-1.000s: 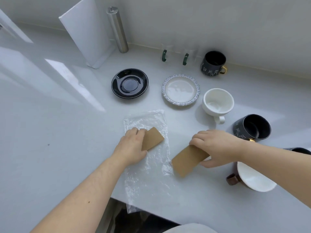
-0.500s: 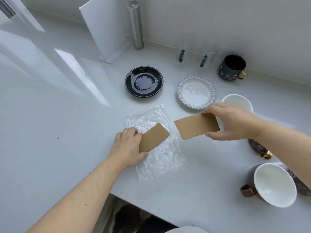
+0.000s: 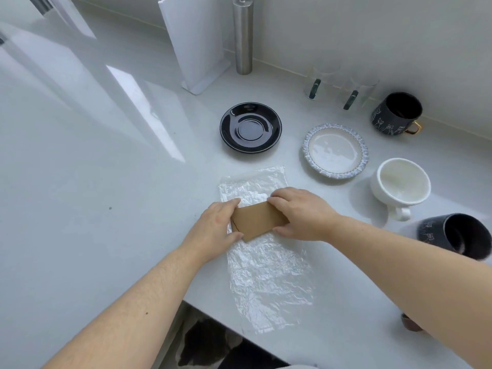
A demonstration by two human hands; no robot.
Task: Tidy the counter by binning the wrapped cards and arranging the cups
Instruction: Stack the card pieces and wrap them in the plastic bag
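1. Head view: left hand (image 3: 215, 227) and right hand (image 3: 300, 214) both pinch the flat brown cardboard cards (image 3: 257, 221), one from each end.
2. Cards sit stacked over the crinkled clear plastic sheet (image 3: 266, 272) on the glossy white worktop (image 3: 106, 209).
3. Beyond: black saucer (image 3: 250, 127), blue-rimmed white saucer (image 3: 335, 151).
4. Right: white cup (image 3: 400, 186); black patterned mug (image 3: 398, 114) by the wall.

hands: left hand (image 3: 217, 230) and right hand (image 3: 302, 213) both pinching the brown cards (image 3: 257, 221) from either side
cards: stacked, sitting on the plastic wrap (image 3: 266, 272)
wrap: crinkly, flat on the white surface (image 3: 93, 195)
behind: black saucer (image 3: 250, 127), blue-rimmed plate (image 3: 335, 151)
right side: white cup (image 3: 400, 186), two dark mugs (image 3: 398, 113)
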